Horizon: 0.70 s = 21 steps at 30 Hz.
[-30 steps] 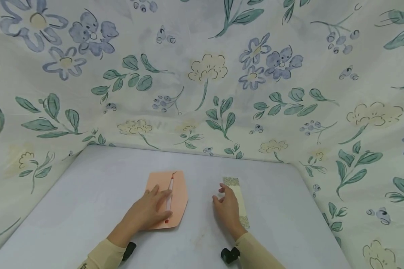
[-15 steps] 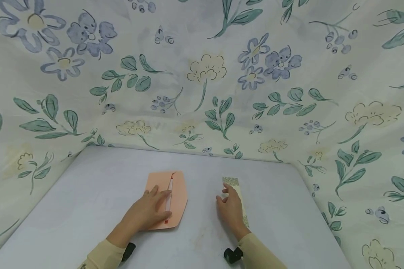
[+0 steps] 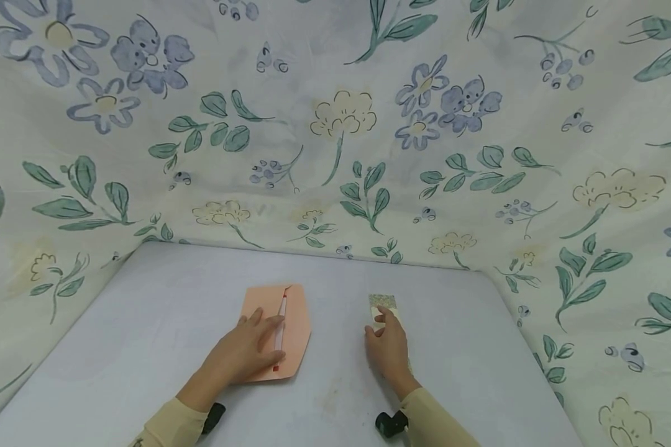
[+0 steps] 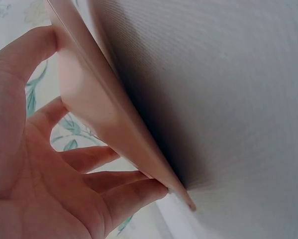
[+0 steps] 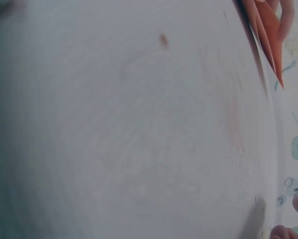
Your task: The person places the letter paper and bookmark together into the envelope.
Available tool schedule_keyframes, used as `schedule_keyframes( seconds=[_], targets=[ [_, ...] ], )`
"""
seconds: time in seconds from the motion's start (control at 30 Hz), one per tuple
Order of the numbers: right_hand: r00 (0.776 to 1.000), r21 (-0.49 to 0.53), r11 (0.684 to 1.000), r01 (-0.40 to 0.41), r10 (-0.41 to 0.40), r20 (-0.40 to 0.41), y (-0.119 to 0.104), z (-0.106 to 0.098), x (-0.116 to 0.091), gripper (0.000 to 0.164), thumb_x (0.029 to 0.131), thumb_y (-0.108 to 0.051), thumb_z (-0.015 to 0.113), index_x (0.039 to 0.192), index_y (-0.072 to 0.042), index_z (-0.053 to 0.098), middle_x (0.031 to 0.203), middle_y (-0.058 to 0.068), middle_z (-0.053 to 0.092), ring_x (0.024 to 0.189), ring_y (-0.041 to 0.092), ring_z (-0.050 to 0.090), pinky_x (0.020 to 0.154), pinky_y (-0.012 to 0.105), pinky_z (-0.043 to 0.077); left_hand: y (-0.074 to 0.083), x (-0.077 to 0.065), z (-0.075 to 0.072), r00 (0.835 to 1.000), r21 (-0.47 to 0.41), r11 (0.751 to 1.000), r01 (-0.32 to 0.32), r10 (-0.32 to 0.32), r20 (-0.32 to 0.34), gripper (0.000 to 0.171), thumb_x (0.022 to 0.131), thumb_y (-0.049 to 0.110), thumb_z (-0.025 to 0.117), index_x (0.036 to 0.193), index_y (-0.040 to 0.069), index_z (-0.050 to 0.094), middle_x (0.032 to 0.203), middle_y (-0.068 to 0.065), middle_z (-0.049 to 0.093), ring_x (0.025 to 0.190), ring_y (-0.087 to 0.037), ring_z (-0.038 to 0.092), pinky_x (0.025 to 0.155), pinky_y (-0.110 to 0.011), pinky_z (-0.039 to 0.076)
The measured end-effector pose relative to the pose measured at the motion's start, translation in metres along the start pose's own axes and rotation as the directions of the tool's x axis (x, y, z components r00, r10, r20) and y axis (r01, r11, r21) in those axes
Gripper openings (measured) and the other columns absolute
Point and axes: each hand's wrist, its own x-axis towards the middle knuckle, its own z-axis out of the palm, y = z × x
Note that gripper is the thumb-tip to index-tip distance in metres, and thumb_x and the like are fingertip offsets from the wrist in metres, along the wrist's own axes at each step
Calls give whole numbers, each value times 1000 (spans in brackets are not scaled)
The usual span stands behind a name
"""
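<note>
My left hand [image 3: 245, 349] rests spread on a peach paper envelope [image 3: 298, 329], which lies on the table left of centre. Down the envelope's middle runs a narrow white strip [image 3: 279, 338] with red ends, beside my thumb and index finger. In the left wrist view the fingertips press the envelope's face [image 4: 91, 97], whose edge stands slightly off the surface. My right hand [image 3: 389, 355], fingers loosely bent, is over a flat cream paper strip [image 3: 381, 300] with a glittery band at its far end. The hand covers most of that strip.
The white tabletop [image 3: 335, 292] spreads around both papers, with faint brownish smudges between the hands. A floral cloth [image 3: 313, 136] walls in the back and sides. Black wrist-camera mounts [image 3: 390, 424] hang below both sleeves.
My right hand has shifted right, from the left side of the cream strip to over it, covering more of it. The left hand and the envelope stay put.
</note>
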Motion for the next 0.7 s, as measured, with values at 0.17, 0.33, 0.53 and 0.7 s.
schedule_keyframes(
  seconds=[0.17,0.33,0.53,0.7],
  targets=[
    [1000,-11,1000,-21,21,-2,2,-1,0,52,93,-10,72,141,0,54,116,13,66,76,13,59,63,30,49,1,-1,-1,1000,-3,1000,-2,2,10,73,87,49,76,148,17,53,155,-35,34,135,-66,32,100,-72,39],
    [999,-33,998,-50,50,-5,4,-3,0,54,93,-10,72,141,0,53,117,13,64,78,14,57,65,31,47,3,-1,-1,1000,0,1000,-2,2,12,73,86,50,76,147,17,54,155,-35,34,135,-66,33,100,-71,39],
    [999,-48,997,-54,54,-9,6,-5,1,54,92,-10,72,141,2,53,117,14,64,83,18,58,67,33,47,2,-1,-2,1000,-2,1000,-2,2,11,73,86,49,76,148,17,53,156,-34,33,136,-65,32,101,-72,38],
    [998,-76,995,-60,59,-22,9,-7,2,55,91,-12,73,141,2,53,117,13,65,91,22,59,73,37,49,1,0,-2,1000,-4,1000,-5,5,7,74,87,50,76,148,16,53,156,-35,32,136,-65,32,101,-72,38]
  ],
)
